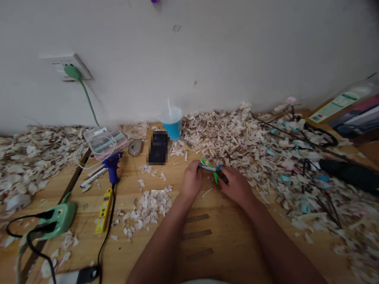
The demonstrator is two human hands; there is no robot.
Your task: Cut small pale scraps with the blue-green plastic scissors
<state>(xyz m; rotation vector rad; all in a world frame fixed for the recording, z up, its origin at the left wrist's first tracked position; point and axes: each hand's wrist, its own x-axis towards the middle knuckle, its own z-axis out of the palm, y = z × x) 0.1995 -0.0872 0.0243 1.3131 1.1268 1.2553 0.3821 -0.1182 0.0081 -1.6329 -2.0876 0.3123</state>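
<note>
The right hand [234, 184] gripped a blue-and-green tool [211, 169] — it lay between both hands, its other end at the left hand [192, 180], whose grip I couldn't tell.

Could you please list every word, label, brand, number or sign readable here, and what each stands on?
No text reads with certainty.
Yellow strip: dark characters, too small to read.
Label on the clear bottle: print too blurred.
Blue cup: marking on its side, too blurred.
Wall: a looping scribble, no legible word.
</note>
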